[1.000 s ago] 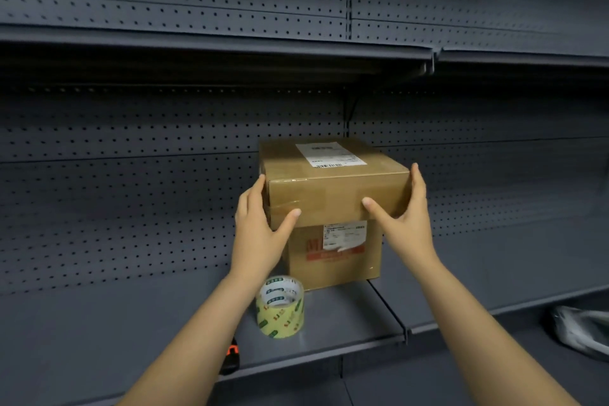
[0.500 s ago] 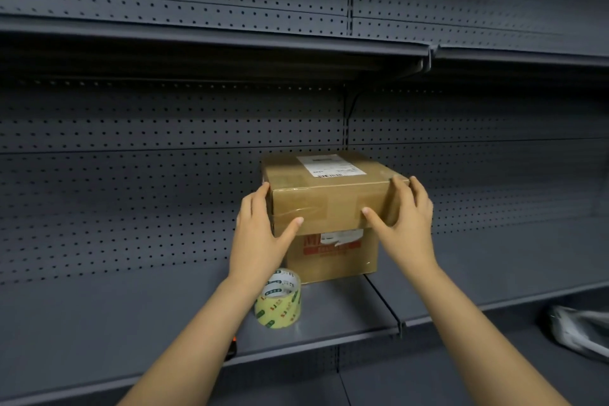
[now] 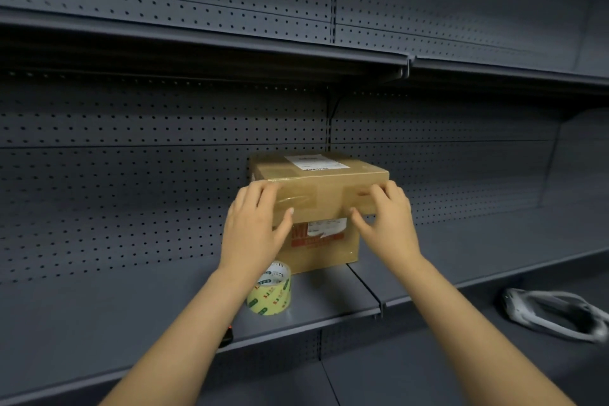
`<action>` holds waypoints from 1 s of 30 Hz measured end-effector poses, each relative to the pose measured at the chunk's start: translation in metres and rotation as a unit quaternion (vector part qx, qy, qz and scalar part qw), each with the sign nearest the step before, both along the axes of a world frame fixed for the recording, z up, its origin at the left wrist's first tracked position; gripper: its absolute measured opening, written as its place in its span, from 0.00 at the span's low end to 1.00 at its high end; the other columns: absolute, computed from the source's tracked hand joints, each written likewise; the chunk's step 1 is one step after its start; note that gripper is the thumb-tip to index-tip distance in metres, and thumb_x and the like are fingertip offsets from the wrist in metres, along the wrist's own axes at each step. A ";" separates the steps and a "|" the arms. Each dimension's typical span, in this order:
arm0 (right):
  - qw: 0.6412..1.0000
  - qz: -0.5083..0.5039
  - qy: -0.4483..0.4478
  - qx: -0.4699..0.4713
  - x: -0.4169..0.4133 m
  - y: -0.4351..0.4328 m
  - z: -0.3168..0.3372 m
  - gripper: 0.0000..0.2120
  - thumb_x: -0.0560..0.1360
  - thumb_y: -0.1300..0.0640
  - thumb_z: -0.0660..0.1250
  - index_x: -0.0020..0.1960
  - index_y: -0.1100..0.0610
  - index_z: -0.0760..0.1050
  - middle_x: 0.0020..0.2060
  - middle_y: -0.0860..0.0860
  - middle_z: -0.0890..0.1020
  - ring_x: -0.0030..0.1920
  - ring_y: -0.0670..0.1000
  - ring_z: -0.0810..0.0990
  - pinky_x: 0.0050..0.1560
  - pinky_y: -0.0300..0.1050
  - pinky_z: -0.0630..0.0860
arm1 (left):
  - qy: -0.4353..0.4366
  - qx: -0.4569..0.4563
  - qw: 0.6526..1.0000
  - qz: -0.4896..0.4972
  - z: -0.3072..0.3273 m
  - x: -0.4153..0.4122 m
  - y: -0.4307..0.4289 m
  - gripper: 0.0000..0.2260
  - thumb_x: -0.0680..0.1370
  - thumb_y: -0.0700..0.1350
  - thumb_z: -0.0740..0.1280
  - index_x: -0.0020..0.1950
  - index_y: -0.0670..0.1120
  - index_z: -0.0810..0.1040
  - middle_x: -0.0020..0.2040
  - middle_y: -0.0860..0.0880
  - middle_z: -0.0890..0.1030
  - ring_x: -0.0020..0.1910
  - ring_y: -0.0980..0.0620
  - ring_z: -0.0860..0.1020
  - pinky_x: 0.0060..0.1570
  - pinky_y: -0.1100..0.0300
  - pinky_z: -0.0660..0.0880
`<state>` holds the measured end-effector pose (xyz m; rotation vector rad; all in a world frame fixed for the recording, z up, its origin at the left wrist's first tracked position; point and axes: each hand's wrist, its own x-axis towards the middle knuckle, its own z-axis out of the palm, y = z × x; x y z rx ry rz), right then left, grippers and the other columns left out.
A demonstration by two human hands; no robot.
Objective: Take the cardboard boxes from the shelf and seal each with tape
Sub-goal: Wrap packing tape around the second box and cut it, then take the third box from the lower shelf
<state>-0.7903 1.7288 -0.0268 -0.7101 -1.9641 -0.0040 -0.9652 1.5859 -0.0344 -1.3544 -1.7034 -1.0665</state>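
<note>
**Dark grey metal shelf [image 3: 99,323] with a perforated back wall, carrying a carton, a tape roll and one small item.**

The shelf is made of two boards that meet at a seam. A brown cardboard box [image 3: 326,250] sits on the left board, pushed back by the wall and just beside the seam, with a second box [image 3: 316,171] stacked on top. A green-printed clear tape roll [image 3: 272,293] stands just in front of the lower box's left corner. At the front lip lies a small black-and-orange object [image 3: 226,336], half hidden.

We see the left hand [image 3: 255,231] and right hand [image 3: 387,224], both bare, with slender fingers [image 3: 260,193] and short nails. The left forearm [image 3: 184,333] and right forearm [image 3: 461,323] are likewise uncovered down to the frame's lower edge.
</note>
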 end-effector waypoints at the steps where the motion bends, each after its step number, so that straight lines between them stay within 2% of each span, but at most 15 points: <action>1: 1.000 0.001 -0.009 0.016 0.000 -0.004 -0.002 0.11 0.73 0.56 0.72 0.53 0.57 0.77 0.50 0.51 0.74 0.52 0.54 0.72 0.56 0.47 0.67 | 0.028 -0.003 1.000 -0.003 -0.001 0.001 -0.001 0.15 0.77 0.47 0.70 0.62 0.44 0.76 0.55 0.49 0.77 0.54 0.48 0.74 0.53 0.51 0.74; 6: 0.997 -0.018 -0.043 0.062 0.000 -0.032 -0.012 0.07 0.72 0.57 0.71 0.49 0.57 0.76 0.45 0.51 0.75 0.47 0.55 0.73 0.52 0.52 0.71 | 0.102 -0.017 0.994 -0.043 -0.006 0.001 -0.009 0.09 0.75 0.44 0.71 0.54 0.45 0.79 0.46 0.50 0.78 0.45 0.48 0.75 0.45 0.54 0.73; 8: 0.995 -0.032 -0.056 0.072 0.001 -0.048 -0.018 0.06 0.73 0.56 0.70 0.48 0.56 0.76 0.45 0.51 0.75 0.46 0.55 0.73 0.50 0.53 0.72 | 0.122 -0.022 0.990 -0.071 -0.009 -0.001 -0.014 0.06 0.77 0.45 0.68 0.52 0.45 0.79 0.44 0.51 0.77 0.43 0.48 0.74 0.42 0.54 0.72; 10: 0.994 -0.052 -0.060 0.074 0.003 -0.069 -0.024 0.06 0.73 0.56 0.68 0.48 0.57 0.75 0.45 0.52 0.76 0.45 0.56 0.74 0.48 0.54 0.72 | 0.138 -0.033 0.985 -0.102 -0.013 -0.003 -0.022 0.08 0.78 0.48 0.63 0.51 0.46 0.78 0.42 0.51 0.76 0.43 0.48 0.73 0.41 0.56 0.69; 13: 0.991 -0.094 -0.053 0.074 0.009 -0.112 -0.037 0.06 0.72 0.57 0.68 0.47 0.58 0.76 0.43 0.52 0.76 0.44 0.56 0.74 0.44 0.53 0.73 | 0.152 -0.047 0.972 -0.171 -0.023 -0.002 -0.037 0.08 0.78 0.48 0.61 0.49 0.47 0.78 0.41 0.52 0.76 0.42 0.48 0.73 0.40 0.56 0.69; 16: 0.985 -0.149 -0.051 0.071 0.023 -0.165 -0.059 0.08 0.72 0.61 0.72 0.49 0.58 0.76 0.43 0.51 0.76 0.43 0.55 0.74 0.43 0.50 0.73 | 0.138 -0.059 0.948 -0.279 -0.038 0.006 -0.060 0.06 0.79 0.47 0.62 0.47 0.47 0.78 0.39 0.52 0.75 0.41 0.49 0.73 0.39 0.56 0.69; 21: 0.954 -0.295 -0.052 0.021 0.069 -0.278 -0.104 0.07 0.70 0.61 0.71 0.47 0.59 0.76 0.42 0.53 0.76 0.41 0.57 0.74 0.40 0.53 0.70 | 0.109 -0.092 0.876 -0.460 -0.079 0.044 -0.108 0.06 0.79 0.46 0.63 0.47 0.47 0.78 0.39 0.53 0.77 0.40 0.50 0.74 0.41 0.54 0.70; 23: 0.933 -0.357 -0.053 -0.006 0.094 -0.334 -0.118 0.06 0.69 0.62 0.70 0.45 0.59 0.76 0.41 0.53 0.75 0.39 0.57 0.73 0.39 0.53 0.70 | 0.113 -0.107 0.837 -0.525 -0.093 0.076 -0.131 0.06 0.79 0.46 0.63 0.48 0.47 0.79 0.39 0.53 0.77 0.40 0.49 0.74 0.41 0.52 0.72; 27: 0.871 -0.486 -0.048 -0.050 0.151 -0.460 -0.132 0.04 0.71 0.60 0.69 0.45 0.58 0.77 0.41 0.54 0.76 0.41 0.58 0.74 0.40 0.54 0.72 | 0.130 -0.105 0.737 -0.655 -0.109 0.167 -0.200 0.07 0.78 0.48 0.64 0.48 0.47 0.80 0.40 0.53 0.78 0.40 0.50 0.76 0.40 0.52 0.72; 30: 0.806 -0.588 -0.034 -0.063 0.194 -0.560 -0.134 0.05 0.71 0.59 0.70 0.46 0.58 0.77 0.42 0.53 0.76 0.42 0.57 0.74 0.41 0.52 0.71 | 0.153 -0.090 0.657 -0.733 -0.113 0.242 -0.271 0.07 0.77 0.48 0.65 0.48 0.46 0.81 0.40 0.52 0.79 0.41 0.48 0.75 0.42 0.52 0.72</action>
